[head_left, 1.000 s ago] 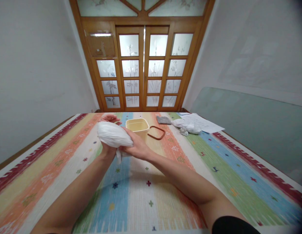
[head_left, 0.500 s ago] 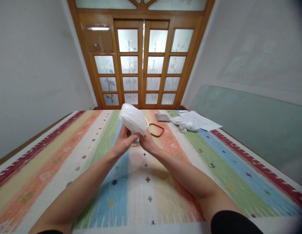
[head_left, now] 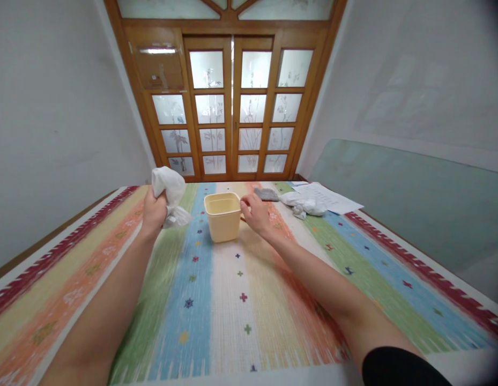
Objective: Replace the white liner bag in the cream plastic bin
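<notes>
Left grip (head_left: 154, 210) clenches white bag (head_left: 169, 185), seemingly clear of bin (head_left: 223, 226) near desk's (head_left: 228, 327) far edge; right grip (head_left: 255, 214), closure unclear, apparently steadies bin.

I see a gap btwn person's L hand (head_left: 154, 212) w/ white bag (head_left: 169, 184) & yellow tub (head_left: 223, 226); R hand (head_left: 255, 214) blocks tub's R. Counter (head_left: 232, 316) passable btwn forearms (head_left: 126, 268); grey cloth (head_left: 267, 194), white bundle (head_left: 307, 205) obstruct far R.
</notes>
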A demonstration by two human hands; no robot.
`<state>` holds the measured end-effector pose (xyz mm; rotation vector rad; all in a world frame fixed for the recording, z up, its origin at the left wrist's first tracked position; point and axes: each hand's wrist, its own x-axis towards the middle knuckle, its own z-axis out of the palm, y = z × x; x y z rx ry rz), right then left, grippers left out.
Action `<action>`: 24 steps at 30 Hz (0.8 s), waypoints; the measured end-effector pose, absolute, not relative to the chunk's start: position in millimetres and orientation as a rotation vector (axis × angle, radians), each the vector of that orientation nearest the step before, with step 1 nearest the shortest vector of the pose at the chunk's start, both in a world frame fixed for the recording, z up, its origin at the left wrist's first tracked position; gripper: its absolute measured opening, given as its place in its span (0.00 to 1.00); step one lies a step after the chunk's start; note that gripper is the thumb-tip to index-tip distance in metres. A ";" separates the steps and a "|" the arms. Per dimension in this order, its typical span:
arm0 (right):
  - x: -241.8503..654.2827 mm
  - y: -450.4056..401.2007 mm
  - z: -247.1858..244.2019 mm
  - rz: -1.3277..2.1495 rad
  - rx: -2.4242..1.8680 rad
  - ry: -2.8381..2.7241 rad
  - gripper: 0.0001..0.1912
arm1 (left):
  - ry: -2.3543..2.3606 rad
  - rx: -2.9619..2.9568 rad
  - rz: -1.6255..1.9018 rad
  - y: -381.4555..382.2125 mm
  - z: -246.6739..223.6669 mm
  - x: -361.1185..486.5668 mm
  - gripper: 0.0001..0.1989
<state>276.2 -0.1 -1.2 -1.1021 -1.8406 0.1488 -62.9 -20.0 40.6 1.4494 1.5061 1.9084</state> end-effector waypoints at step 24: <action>268.8 -11.2 -26.1 0.115 -0.982 -1.912 0.15 | 2.526 2.147 0.470 -41.4 -61.5 -115.2 0.43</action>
